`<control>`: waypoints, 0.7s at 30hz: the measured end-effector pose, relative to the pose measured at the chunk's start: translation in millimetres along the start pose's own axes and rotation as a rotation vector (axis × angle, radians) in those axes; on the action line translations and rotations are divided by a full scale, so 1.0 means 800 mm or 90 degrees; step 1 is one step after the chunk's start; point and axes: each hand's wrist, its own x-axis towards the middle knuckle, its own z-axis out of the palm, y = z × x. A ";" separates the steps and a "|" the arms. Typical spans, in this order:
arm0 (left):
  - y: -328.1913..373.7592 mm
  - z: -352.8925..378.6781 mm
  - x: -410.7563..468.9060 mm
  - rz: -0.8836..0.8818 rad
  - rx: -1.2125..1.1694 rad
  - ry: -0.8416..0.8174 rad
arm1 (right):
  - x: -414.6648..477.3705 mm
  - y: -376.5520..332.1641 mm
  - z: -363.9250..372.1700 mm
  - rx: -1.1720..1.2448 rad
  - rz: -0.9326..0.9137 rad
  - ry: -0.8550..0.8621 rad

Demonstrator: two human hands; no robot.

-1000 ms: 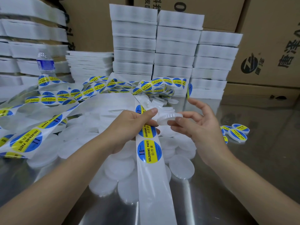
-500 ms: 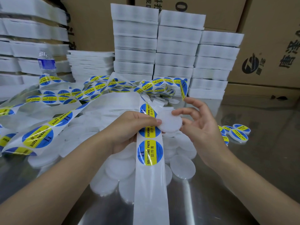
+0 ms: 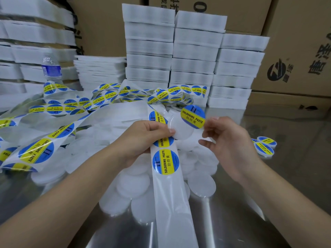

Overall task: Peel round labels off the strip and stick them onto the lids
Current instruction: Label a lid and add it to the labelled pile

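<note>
Cardboard cartons (image 3: 295, 51) back a steel tabletop (image 3: 268, 203) heaped with blank lids (image 3: 133, 183). The left hand (image 3: 143, 135) grips the strip (image 3: 170, 194) and pins one lid (image 3: 180, 130) against it. The right hand (image 3: 231, 140) pinches a peeled label (image 3: 193, 116) at the lid's far edge. Next, I'd say, it needs centring and pressing flat.

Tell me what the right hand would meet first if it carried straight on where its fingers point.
Probably the white lid pinched in the left hand; the right hand, holding the peeled label, points leftward at it. Depth between them is unclear.
</note>
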 end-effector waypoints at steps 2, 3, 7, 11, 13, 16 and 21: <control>0.000 0.000 0.000 0.000 0.003 -0.003 | 0.002 0.000 -0.001 -0.036 0.055 0.020; 0.000 0.000 0.000 -0.001 0.004 -0.003 | 0.002 0.001 -0.001 -0.048 0.081 0.029; 0.000 0.000 0.000 0.001 0.009 -0.003 | 0.003 0.005 -0.001 -0.089 0.133 0.048; 0.000 0.000 0.000 0.003 0.008 -0.006 | 0.002 0.005 0.001 -0.092 0.143 0.045; 0.000 0.000 0.001 0.001 0.009 -0.006 | 0.002 0.005 0.001 -0.093 0.144 0.043; 0.000 0.000 0.001 -0.002 0.010 -0.004 | 0.002 0.004 0.001 -0.095 0.145 0.044; 0.000 0.000 0.001 -0.002 0.014 -0.002 | 0.000 0.004 0.001 -0.100 0.144 0.044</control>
